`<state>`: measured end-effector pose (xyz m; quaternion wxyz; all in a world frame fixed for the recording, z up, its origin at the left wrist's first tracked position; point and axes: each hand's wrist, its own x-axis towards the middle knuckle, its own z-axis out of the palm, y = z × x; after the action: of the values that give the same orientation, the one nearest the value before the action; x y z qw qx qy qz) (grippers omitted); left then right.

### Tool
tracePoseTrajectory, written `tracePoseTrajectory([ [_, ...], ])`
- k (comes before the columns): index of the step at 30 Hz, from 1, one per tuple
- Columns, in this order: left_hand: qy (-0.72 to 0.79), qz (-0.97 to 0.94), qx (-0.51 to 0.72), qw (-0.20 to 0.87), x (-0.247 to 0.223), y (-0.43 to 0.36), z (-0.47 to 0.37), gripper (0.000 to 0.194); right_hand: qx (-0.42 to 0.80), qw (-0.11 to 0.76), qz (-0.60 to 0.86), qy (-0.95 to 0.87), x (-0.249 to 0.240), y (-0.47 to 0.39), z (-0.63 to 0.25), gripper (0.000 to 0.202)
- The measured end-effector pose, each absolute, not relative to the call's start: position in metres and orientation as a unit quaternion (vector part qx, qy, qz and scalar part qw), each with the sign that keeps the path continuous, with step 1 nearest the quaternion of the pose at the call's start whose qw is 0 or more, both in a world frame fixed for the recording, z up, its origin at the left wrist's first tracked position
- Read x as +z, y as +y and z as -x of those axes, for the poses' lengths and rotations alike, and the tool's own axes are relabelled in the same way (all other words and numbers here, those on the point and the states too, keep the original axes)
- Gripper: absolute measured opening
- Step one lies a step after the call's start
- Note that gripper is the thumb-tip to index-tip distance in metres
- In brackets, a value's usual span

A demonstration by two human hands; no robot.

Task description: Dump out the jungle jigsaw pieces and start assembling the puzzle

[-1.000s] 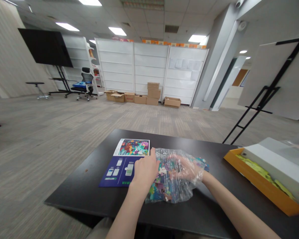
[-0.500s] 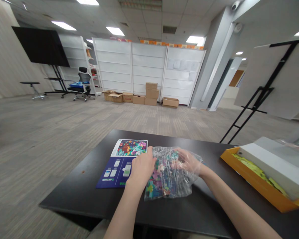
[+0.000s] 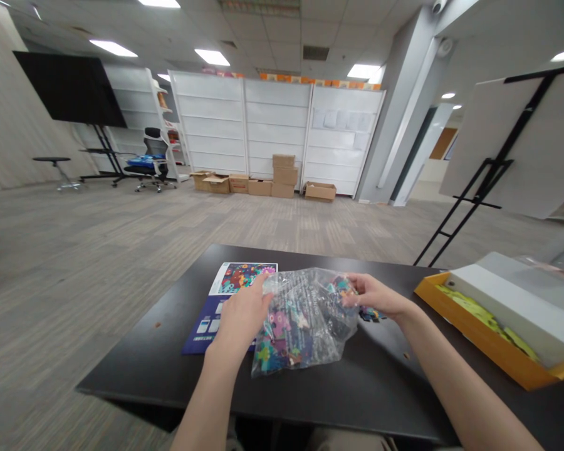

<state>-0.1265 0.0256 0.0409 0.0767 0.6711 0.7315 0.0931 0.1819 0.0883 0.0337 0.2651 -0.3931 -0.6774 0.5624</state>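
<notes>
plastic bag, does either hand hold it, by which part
The left hand holds the plastic bag by its upper left corner; the right hand holds colourful pieces at its right side.

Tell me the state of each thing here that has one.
Clear plastic bag: crumpled, puzzle pieces inside.
Left hand: gripping the bag.
Right hand: pinching some puzzle pieces.
Leaflet: flat, partly covered by left hand.
Orange-yellow box: open, yellow-green contents showing.
TV screen: dark.
Ceiling lights: on.
Rightmost cardboard box: open.

Cardbd boxes (image 3: 284, 176) nr wht shelving (image 3: 207, 122)
</notes>
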Motion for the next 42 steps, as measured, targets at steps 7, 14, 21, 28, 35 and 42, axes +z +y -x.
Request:
tracePoseTrajectory([
  [7,0.75,-0.655,0.066,0.06,0.039,0.022,0.141,0.047,0.518,0.239,0.487,-0.661,0.026,0.106,-0.217,0.076],
  [14,0.751,-0.656,0.041,0.06,0.035,0.024,0.149,0.045,0.377,0.198,0.494,-0.759,0.01,0.107,-0.199,0.057],
  [21,0.752,-0.655,0.034,0.07,0.033,0.028,0.148,0.044,0.227,0.169,0.503,-0.816,0.004,0.107,-0.197,0.047],
  [28,0.754,-0.652,0.029,0.078,0.031,0.03,0.15,0.045,0.207,0.194,0.497,-0.82,-0.002,0.108,-0.196,0.045],
  [35,0.754,-0.651,0.031,0.077,0.032,0.028,0.148,0.044,0.15,0.187,0.475,-0.846,0.006,0.109,-0.198,0.027],
  [42,0.762,-0.64,0.025,0.093,0.032,0.028,0.15,0.048,0.141,0.218,0.424,-0.868,0.017,0.091,-0.169,0.04],
])
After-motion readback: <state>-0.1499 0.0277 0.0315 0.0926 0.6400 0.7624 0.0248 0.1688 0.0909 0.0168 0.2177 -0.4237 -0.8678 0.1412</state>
